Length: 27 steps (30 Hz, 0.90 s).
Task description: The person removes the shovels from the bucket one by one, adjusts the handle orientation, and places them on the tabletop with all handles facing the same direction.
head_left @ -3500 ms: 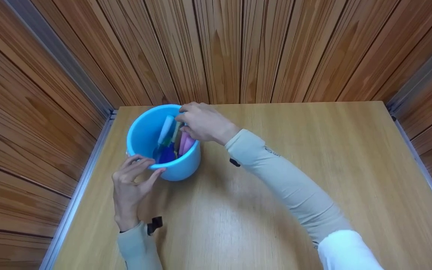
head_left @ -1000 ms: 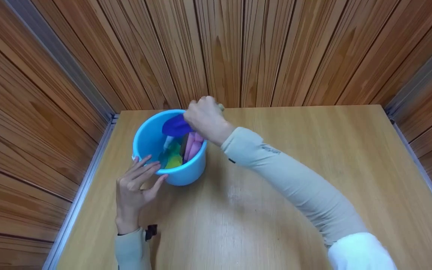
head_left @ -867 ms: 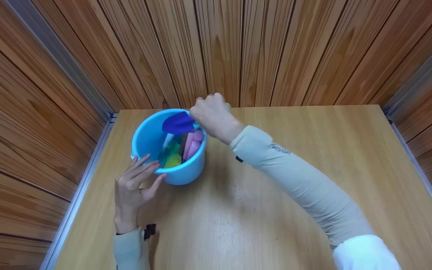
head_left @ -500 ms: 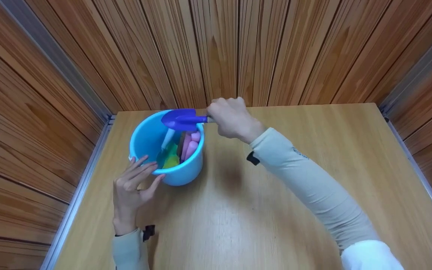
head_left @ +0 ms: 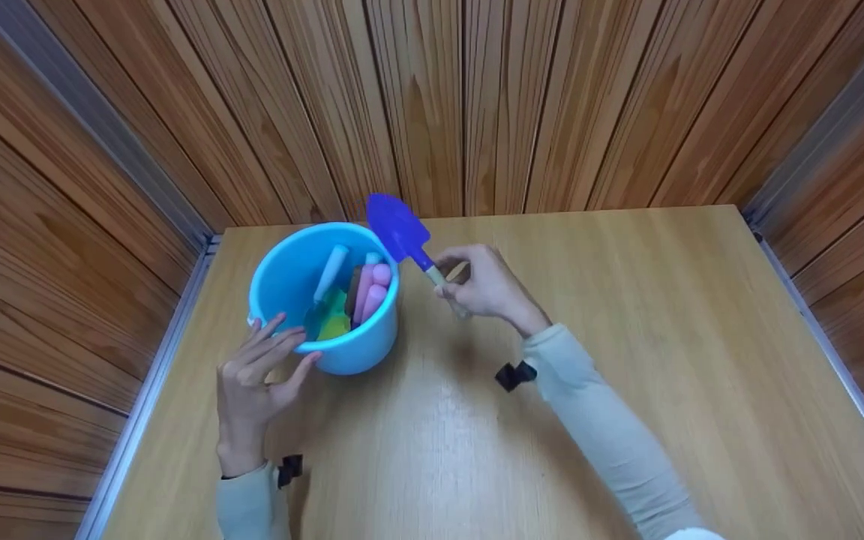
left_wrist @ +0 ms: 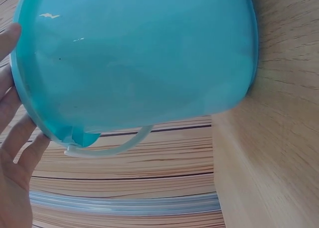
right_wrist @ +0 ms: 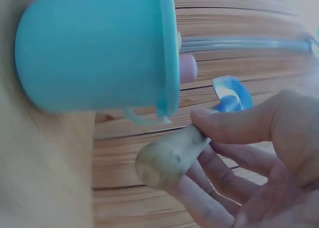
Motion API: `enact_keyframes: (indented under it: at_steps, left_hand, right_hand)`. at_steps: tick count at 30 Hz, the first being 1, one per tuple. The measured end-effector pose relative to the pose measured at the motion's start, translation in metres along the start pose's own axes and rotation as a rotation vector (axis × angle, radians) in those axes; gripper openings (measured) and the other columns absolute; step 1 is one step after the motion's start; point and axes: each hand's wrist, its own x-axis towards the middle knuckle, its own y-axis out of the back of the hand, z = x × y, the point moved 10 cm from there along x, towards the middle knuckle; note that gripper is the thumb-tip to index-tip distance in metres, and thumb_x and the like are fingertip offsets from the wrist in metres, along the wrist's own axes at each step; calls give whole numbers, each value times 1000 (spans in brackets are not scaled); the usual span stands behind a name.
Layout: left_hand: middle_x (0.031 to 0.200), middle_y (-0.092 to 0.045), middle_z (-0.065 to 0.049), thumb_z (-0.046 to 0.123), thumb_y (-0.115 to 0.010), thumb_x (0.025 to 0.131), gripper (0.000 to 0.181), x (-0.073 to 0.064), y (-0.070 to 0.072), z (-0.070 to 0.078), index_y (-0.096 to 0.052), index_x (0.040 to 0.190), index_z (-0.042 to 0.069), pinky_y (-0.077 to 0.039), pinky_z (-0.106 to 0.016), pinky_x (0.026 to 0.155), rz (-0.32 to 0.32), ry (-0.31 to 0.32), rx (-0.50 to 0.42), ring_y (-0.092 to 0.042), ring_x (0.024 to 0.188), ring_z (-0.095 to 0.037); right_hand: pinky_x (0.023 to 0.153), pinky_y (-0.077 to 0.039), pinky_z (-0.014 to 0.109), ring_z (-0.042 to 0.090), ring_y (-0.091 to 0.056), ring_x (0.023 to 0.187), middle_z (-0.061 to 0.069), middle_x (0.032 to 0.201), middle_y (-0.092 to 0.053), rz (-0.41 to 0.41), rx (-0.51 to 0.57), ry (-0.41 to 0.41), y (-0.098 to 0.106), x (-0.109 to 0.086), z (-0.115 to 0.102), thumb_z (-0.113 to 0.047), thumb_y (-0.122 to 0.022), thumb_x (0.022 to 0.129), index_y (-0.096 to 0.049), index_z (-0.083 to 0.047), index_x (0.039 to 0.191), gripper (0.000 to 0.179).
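Note:
My right hand (head_left: 483, 281) pinches the pale, wood-coloured handle (head_left: 438, 277) of a small garden trowel between thumb and fingers. Its blue-purple blade (head_left: 396, 225) points up and left, overlapping the right rim of the light blue bucket (head_left: 363, 352) in the head view. In the right wrist view, the trowel handle (right_wrist: 167, 158) shows its rounded butt end towards the camera. My left hand (head_left: 252, 382) holds the bucket's near-left rim, thumb outside and fingers over the edge. The left wrist view shows the bucket wall (left_wrist: 139, 53) upright on the table.
Inside the bucket are a light blue handle (head_left: 332, 271), a yellow-green piece (head_left: 336, 319) and pink rounded pieces (head_left: 373, 296) beside a brown one. The wooden table (head_left: 589, 300) is bounded by a back plank wall (head_left: 507, 105) and side walls with metal rails.
My right hand has lifted the trowel out of the bucket, moved right and turned it so the blade points up. My left hand has stayed at the rim.

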Motion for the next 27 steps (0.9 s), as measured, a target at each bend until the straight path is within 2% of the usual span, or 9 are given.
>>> enact_keyframes:
  at_steps: [7,16,21,27]
  left_hand:
    - [116,-82,-4,7,-99,72,49,1,3,-2,-84,118,12,-45,-46,119,-7,3,-8,-72,125,-32]
    - [115,-82,-2,7,-100,71,49,1,1,0,-84,117,12,-46,-47,118,2,6,-7,-73,124,-32]
    - [115,-82,-5,7,-100,71,49,2,0,0,-84,117,12,-46,-48,118,-4,-2,-13,-72,124,-34]
    - [116,-82,-3,7,-100,70,49,1,2,0,-84,117,11,-46,-45,118,-3,-11,-1,-72,125,-32]
  right_hand:
    - [82,-63,39,27,-73,94,7,113,-74,82,191,-44,-20,-14,39,-12,-81,96,-76,-12,123,27]
    - [79,-62,32,21,-73,89,12,112,-73,132,406,-98,-60,-29,82,-5,-84,90,-74,-6,122,33]
    - [77,-60,32,21,-74,88,12,113,-72,135,468,-137,-79,-29,100,-5,-82,91,-74,-5,122,32]
    - [74,-66,39,21,-75,87,15,111,-72,129,516,-175,-95,-25,113,-4,-83,90,-71,0,125,37]
